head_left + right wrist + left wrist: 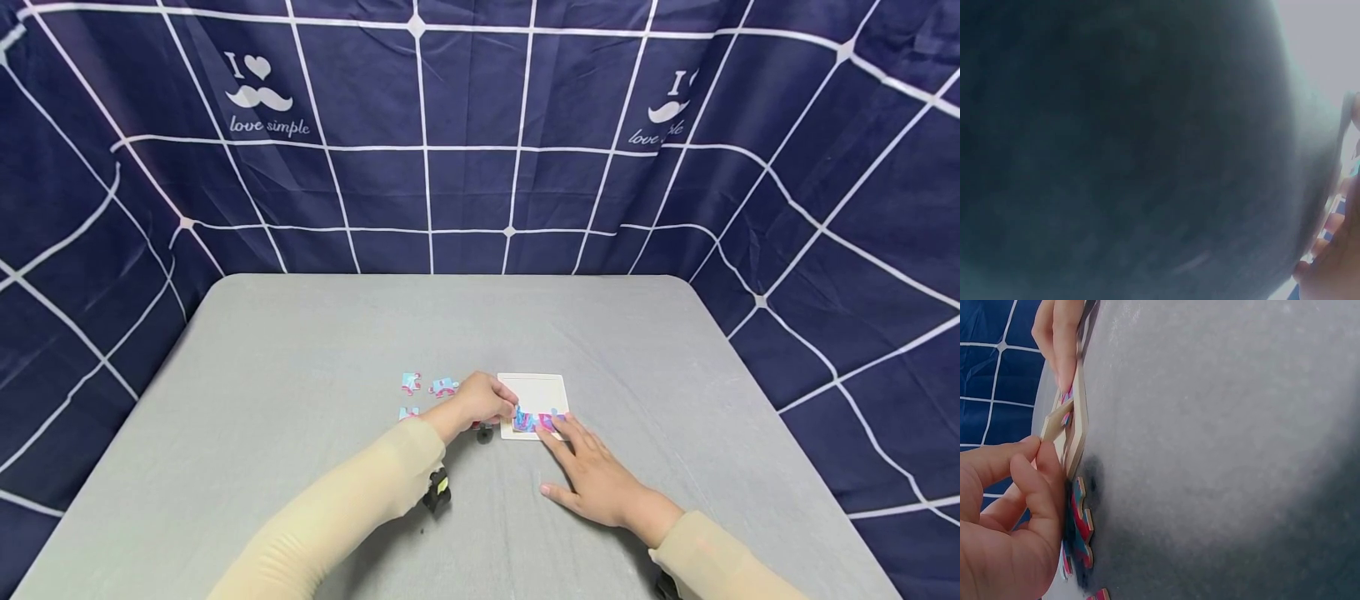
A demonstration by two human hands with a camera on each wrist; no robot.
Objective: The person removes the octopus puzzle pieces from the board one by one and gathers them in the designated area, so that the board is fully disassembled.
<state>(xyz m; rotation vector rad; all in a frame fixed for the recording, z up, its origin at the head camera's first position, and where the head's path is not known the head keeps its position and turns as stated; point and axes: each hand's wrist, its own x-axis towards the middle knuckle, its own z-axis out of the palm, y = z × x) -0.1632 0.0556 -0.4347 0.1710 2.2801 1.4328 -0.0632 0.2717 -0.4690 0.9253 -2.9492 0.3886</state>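
Note:
A white puzzle tray (534, 390) lies on the table, with blue, pink and purple jigsaw pieces (546, 422) along its near side. My left hand (482, 397) is over the tray's left edge and pinches a jigsaw piece (1055, 423) between thumb and fingertips. That piece is tilted, its pale edge raised above the tray in the left wrist view. My right hand (597, 477) has its fingers extended, fingertips on the pieces at the tray's near right, thumb spread out over the table. Only part of the right hand (1338, 265) shows at the edge of the right wrist view.
Several loose jigsaw pieces (443, 387) lie left of the tray, some partly hidden by my left hand and forearm. More pieces (1082, 519) show beneath that hand in the left wrist view. A grey cloth covers the table (360, 333); a navy checked curtain (465, 192) surrounds it.

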